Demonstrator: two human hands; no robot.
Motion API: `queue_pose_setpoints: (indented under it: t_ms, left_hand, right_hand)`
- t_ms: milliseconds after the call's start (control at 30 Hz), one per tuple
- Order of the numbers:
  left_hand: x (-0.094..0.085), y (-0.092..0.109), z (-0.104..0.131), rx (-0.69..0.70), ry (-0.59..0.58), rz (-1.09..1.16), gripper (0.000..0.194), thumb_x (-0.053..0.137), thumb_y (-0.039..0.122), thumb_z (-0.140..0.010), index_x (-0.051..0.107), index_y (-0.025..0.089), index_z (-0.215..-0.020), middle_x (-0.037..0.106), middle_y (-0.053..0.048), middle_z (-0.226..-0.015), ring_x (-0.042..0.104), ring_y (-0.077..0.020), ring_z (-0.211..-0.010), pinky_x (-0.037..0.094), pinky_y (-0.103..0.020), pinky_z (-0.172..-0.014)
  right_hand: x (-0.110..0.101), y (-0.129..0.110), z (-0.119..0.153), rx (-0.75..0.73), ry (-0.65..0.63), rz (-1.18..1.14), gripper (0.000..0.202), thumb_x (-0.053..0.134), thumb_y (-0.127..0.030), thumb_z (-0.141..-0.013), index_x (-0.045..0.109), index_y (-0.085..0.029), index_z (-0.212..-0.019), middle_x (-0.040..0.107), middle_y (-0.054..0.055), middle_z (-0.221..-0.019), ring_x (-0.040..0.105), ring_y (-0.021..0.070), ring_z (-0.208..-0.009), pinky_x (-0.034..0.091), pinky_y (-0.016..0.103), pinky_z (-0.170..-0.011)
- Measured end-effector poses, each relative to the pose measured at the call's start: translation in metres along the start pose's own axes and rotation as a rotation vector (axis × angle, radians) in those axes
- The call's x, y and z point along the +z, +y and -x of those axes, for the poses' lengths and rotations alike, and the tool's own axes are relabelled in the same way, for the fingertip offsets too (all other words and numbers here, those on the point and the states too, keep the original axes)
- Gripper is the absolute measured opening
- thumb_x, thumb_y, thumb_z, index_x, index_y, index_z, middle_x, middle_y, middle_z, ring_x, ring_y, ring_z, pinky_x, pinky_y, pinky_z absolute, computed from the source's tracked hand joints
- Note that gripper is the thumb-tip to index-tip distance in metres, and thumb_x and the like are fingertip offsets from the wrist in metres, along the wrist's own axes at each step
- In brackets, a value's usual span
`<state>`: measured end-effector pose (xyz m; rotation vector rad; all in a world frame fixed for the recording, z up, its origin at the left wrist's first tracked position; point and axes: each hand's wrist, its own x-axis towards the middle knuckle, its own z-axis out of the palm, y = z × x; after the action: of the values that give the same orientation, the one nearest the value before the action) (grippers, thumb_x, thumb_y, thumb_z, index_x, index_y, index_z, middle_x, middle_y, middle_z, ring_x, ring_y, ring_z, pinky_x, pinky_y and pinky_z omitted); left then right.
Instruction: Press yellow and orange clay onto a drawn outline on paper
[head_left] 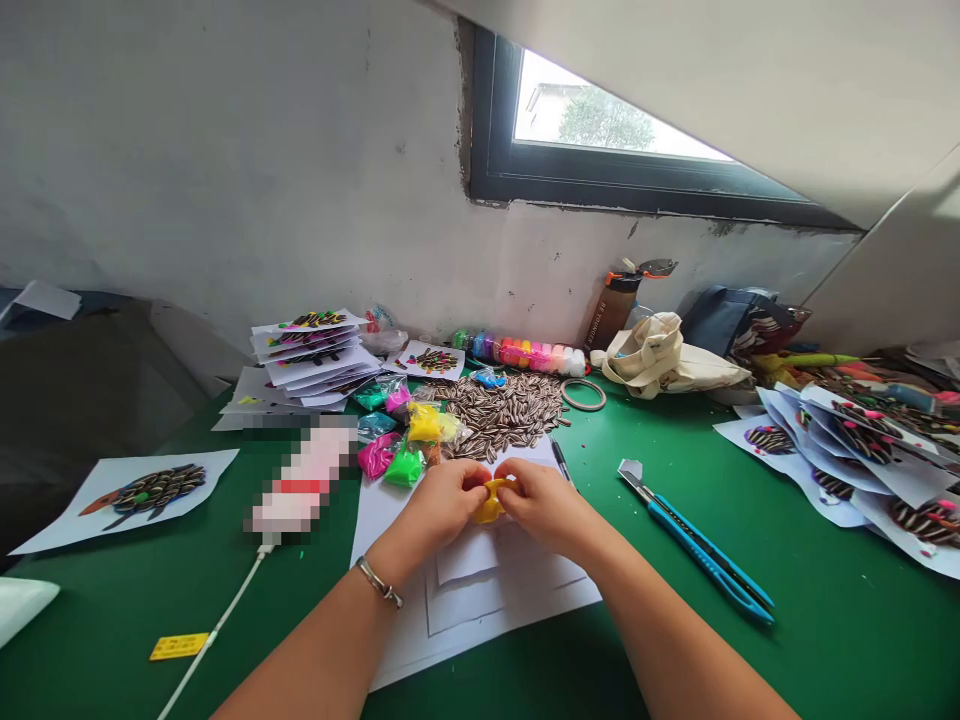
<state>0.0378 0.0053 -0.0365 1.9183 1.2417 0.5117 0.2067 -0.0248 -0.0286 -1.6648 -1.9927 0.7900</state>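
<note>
Left hand (448, 497) and right hand (546, 503) both pinching yellow clay (490, 509) above white paper (487, 622), sunflower seeds (514, 412) just beyond

My bare left hand (448, 497) is just left of the small, soft-looking yellow piece (489, 511), my bare right hand (547, 503) just right, thumbs and bent fingers pinching it. My left forearm (319, 630) and right forearm (664, 615) slant in from its near side.
</note>
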Motion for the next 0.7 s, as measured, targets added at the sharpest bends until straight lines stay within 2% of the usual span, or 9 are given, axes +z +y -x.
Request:
queue_pose_setpoints:
  t_ms: [167,333,500,700]
  left_hand:
    - [0.000,-0.001,0.000,-0.009,0.040,-0.004,0.019,0.051,0.016,-0.076,0.070,0.018,-0.078,0.071,-0.002,-0.077,0.062,-0.0180,-0.074,0.041,-0.026,-0.064]
    - [0.002,0.000,0.001,-0.021,0.051,-0.003,0.018,0.051,0.018,-0.076,0.070,0.018,-0.078,0.071,-0.002,-0.077,0.061,-0.0181,-0.074,0.041,-0.027,-0.064]
    - [0.002,0.000,0.001,-0.037,0.058,0.001,0.017,0.053,0.020,-0.077,0.070,0.018,-0.078,0.071,-0.002,-0.079,0.061,-0.0187,-0.075,0.042,-0.027,-0.065]
    - [0.001,0.000,0.001,-0.055,0.066,0.006,0.017,0.053,0.021,-0.076,0.070,0.018,-0.078,0.072,-0.003,-0.079,0.062,-0.0196,-0.076,0.042,-0.028,-0.066]
  right_hand:
    - [-0.002,0.001,0.001,0.066,0.000,0.044,0.018,0.050,-0.023,-0.087,0.064,-0.022,-0.098,0.066,0.001,-0.071,0.056,0.0141,-0.064,0.028,0.023,-0.056]
    - [-0.010,-0.003,0.005,0.073,0.021,0.119,0.014,0.051,-0.026,-0.088,0.065,-0.022,-0.093,0.070,0.003,-0.079,0.060,0.0156,-0.071,0.029,0.024,-0.059]
    - [-0.017,-0.005,0.006,0.113,0.006,0.149,0.017,0.053,-0.028,-0.089,0.067,-0.023,-0.096,0.073,0.003,-0.086,0.061,0.0156,-0.071,0.029,0.024,-0.058]
    - [-0.016,0.002,0.002,0.064,0.024,0.211,0.024,0.053,-0.026,-0.090,0.070,-0.021,-0.074,0.072,0.003,-0.080,0.061,0.0161,-0.074,0.031,0.025,-0.061]
